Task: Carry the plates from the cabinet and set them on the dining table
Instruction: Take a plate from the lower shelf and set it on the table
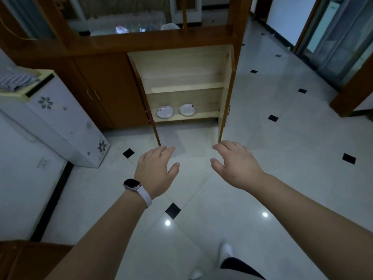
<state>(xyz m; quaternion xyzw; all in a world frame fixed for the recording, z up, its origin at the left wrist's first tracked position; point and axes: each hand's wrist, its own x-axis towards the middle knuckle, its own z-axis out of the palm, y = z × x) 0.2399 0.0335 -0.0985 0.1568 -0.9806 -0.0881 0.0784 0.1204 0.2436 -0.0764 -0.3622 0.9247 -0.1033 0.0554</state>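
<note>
Two white plates lie side by side on the bottom shelf of the open wooden cabinet [182, 65]: a left plate [165, 112] and a right plate [187, 109]. Both cabinet doors stand open towards me. My left hand [156, 170], with a watch on its wrist, is stretched forward, fingers apart, holding nothing. My right hand [235, 163] is likewise spread and holds nothing. Both hands hover over the floor, well short of the plates. No dining table is in view.
A white floral-patterned appliance [60, 122] stands at the left beside the cabinet. The open left door [155, 131] and right door [225, 110] jut into the tiled floor [282, 158]. A brown wooden edge [24, 257] shows at bottom left. A doorway lies at far right.
</note>
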